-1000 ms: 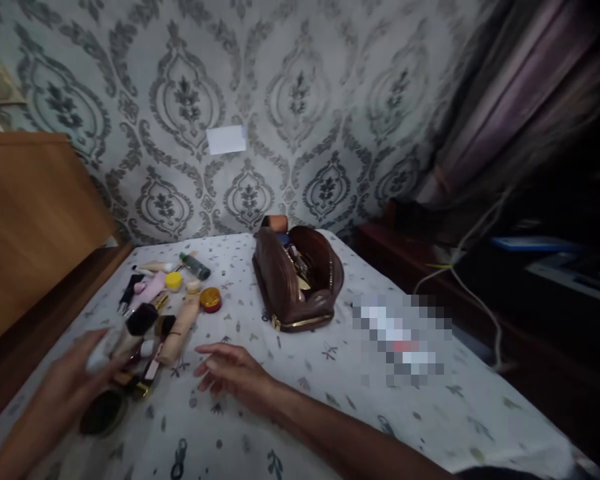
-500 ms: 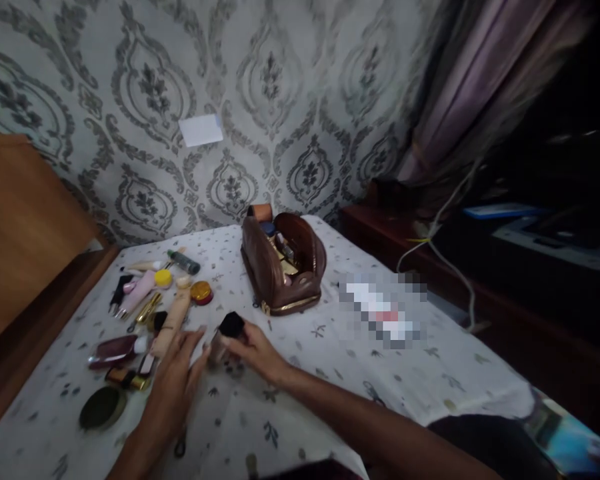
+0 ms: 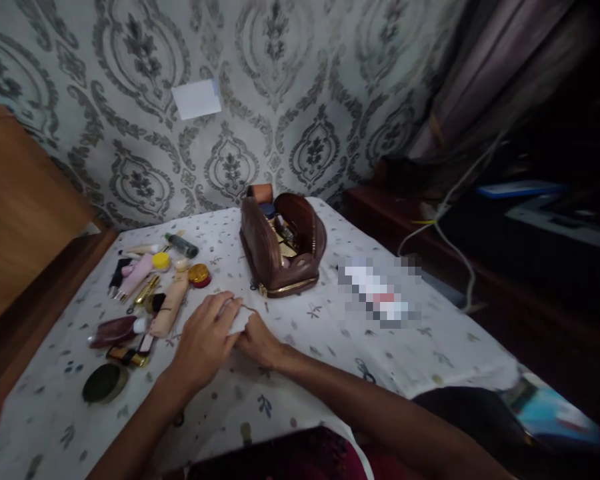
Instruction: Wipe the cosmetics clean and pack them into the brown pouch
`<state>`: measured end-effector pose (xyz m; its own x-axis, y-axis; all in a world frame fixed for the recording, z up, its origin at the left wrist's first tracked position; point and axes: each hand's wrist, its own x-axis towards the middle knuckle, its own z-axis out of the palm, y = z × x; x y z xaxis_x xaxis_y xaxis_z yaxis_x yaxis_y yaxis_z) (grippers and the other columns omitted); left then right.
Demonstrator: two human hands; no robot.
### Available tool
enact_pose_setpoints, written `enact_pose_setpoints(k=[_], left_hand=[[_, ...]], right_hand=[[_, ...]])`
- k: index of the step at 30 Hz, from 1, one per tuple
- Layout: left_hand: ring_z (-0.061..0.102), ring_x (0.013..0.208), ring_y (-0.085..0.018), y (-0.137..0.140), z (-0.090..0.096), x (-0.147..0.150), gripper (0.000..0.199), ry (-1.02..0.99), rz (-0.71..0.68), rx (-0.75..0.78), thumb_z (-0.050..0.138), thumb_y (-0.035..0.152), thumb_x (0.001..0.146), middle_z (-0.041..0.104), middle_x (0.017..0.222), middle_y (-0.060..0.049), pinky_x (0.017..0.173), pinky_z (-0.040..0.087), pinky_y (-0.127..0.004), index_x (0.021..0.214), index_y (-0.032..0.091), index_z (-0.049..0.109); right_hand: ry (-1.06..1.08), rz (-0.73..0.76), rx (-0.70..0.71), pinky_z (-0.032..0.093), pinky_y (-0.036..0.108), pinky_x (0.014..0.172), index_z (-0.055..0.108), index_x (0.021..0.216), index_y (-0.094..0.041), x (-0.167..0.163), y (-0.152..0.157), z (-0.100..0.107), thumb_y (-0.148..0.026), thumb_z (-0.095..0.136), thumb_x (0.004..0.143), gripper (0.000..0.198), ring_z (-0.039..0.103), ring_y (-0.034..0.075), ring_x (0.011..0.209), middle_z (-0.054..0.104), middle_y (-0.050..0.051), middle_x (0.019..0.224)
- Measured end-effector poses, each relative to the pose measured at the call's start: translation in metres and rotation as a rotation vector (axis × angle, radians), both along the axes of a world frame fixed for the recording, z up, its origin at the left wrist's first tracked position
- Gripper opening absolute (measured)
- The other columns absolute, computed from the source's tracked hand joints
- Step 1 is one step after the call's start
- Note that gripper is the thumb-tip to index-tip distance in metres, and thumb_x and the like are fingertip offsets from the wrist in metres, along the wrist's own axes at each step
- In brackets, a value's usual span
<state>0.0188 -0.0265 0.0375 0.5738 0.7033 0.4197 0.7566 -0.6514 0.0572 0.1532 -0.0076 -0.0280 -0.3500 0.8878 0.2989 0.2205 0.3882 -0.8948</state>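
Observation:
My left hand [image 3: 207,337] and my right hand [image 3: 260,340] meet over the table, in front of the makeup bag. A white, tissue-like piece [image 3: 239,322] shows between them, and the left fingers are closed over it. The right fingers are curled in beneath, and what they hold is hidden. Beyond the hands stands a brown makeup bag [image 3: 260,250], unzipped, with several cosmetics inside. Left of my left hand lie a beige tube [image 3: 170,307], a dark red bottle [image 3: 114,331] and a round dark-lidded container [image 3: 104,383].
Farther back on the left are a yellow-lidded jar [image 3: 161,261], a gold-lidded jar [image 3: 199,275], a green bottle [image 3: 183,245] and a pink tube [image 3: 136,275]. A blurred-out item [image 3: 377,291] lies right of the bag. A white cable [image 3: 463,267] hangs beyond the table.
My left hand has moved right and closed over the white piece, against my right hand. The black-capped bottle that was in my right hand is out of sight. The view has tilted down slightly.

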Motion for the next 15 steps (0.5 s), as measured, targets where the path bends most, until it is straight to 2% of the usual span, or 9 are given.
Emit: enact_pose_setpoints(k=[4,6,8,11,15], left_hand=[[0.059,0.102,-0.029,0.012,0.001,-0.009,0.030,0.030,-0.049,0.083,0.046,0.015,0.086,0.060,0.111,-0.013,0.085,0.051,-0.042,0.112,0.017,0.060],[0.060,0.094,-0.029,0.019,0.003,-0.014,0.022,0.039,-0.050,0.117,0.045,0.019,0.088,0.062,0.101,-0.012,0.080,0.051,-0.041,0.099,0.019,0.063],[0.062,0.090,-0.029,0.027,0.008,-0.019,0.023,0.020,-0.031,0.128,0.042,0.027,0.092,0.064,0.092,-0.011,0.078,0.049,-0.041,0.091,0.021,0.064],[0.063,0.089,-0.030,0.035,0.017,-0.024,0.031,-0.096,0.024,0.051,0.039,0.040,0.095,0.066,0.087,-0.009,0.079,0.047,-0.040,0.086,0.021,0.063],[0.064,0.082,-0.024,0.040,0.021,-0.020,0.031,-0.241,0.027,-0.166,0.050,0.049,0.089,0.069,0.085,-0.005,0.074,0.046,-0.033,0.083,0.021,0.063]], right_hand=[[0.065,-0.018,-0.067,0.052,0.028,0.076,0.064,0.086,-0.018,-0.009,0.001,-0.002,-0.014,0.068,0.069,0.018,0.059,0.017,0.078,0.067,0.001,0.087],[0.070,0.023,-0.024,0.050,0.027,0.077,0.061,0.080,-0.018,-0.010,0.001,0.001,-0.020,0.072,0.070,0.015,0.058,0.016,0.077,0.063,-0.001,0.081],[0.068,0.048,0.028,0.049,0.028,0.078,0.058,0.081,-0.018,-0.007,-0.002,0.009,-0.028,0.071,0.075,0.017,0.056,0.016,0.077,0.059,-0.001,0.080],[0.106,0.061,0.012,0.046,0.026,0.071,0.056,0.090,-0.018,-0.001,-0.007,0.021,-0.034,0.062,0.085,0.018,0.053,0.015,0.074,0.055,-0.001,0.079],[0.165,0.130,-0.137,0.042,0.023,0.060,0.053,0.094,-0.017,0.005,-0.012,0.026,-0.035,0.052,0.092,0.017,0.050,0.012,0.062,0.052,-0.003,0.069]])
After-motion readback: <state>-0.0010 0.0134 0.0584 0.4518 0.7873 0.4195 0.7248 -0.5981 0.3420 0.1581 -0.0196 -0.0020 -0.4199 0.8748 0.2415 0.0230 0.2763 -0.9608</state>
